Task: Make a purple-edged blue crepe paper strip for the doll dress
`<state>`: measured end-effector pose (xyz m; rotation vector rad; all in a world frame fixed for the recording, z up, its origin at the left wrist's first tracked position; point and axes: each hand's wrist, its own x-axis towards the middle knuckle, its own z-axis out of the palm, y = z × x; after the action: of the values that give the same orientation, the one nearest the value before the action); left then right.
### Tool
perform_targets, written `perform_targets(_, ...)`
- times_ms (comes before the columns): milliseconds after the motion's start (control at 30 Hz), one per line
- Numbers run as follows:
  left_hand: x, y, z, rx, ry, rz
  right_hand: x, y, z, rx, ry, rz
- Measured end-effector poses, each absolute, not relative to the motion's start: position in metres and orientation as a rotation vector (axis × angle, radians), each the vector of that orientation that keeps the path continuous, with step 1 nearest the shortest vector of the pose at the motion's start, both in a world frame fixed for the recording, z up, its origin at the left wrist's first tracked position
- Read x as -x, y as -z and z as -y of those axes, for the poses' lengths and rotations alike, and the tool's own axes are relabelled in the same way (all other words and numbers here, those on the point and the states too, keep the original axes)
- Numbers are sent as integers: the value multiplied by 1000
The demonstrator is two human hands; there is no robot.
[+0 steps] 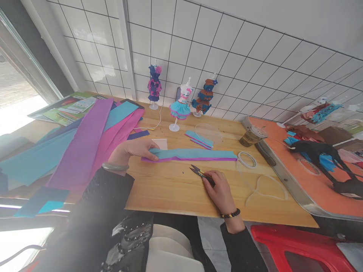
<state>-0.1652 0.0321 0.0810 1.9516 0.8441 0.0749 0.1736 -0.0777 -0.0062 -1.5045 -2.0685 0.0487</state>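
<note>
Across the wooden table lies a long folded strip, light blue with a purple lower edge (195, 155); it looks like fabric or crepe paper. My left hand (138, 148) is closed on its left end, thumb and fingers pinching it. A roll of white tape (247, 159) touches the strip's right end, with a loose pale strand trailing below. My right hand (219, 187) is closed around the handles of small dark scissors (196, 171). Their blades are a little apart and point up-left, just below the strip. The handles are mostly hidden under my fingers.
Purple, blue and pink sheets (82, 139) are heaped on the left. Three small dressed stands, the middle one in blue (180, 107), line the tiled wall. Short cut strips (200, 139) lie behind the long one. A lidded cup (251, 136) stands by the orange-topped table (272, 132).
</note>
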Motion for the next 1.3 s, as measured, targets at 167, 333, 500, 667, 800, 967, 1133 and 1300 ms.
perform_targets(167,164,-82,-31,-1940,-94,-842,-174,6,78,1513,-64,2071)
perform_targets(333,164,-82,-31,-1901,-115,-803,-173,4,78,1510,-77,2072)
perform_targets(500,163,-80,-32,-1849,-167,-787,-174,4,77,1502,-78,2068)
perform_targets(667,160,-79,-32,-1799,-217,-781,-174,5,77,1512,-84,2066)
perform_targets(800,158,-78,-32,-1776,-279,-758,-174,5,78,1507,-77,2063)
perform_targets(967,161,-79,-29,-1666,-525,-628,-174,5,78,1505,-68,2062)
perform_targets(1133,165,-78,-28,-1577,-635,-556,-174,4,78,1518,-79,2062)
perform_targets(1300,166,-80,-26,-1582,-593,-579,-175,2,77,1505,-221,1956)
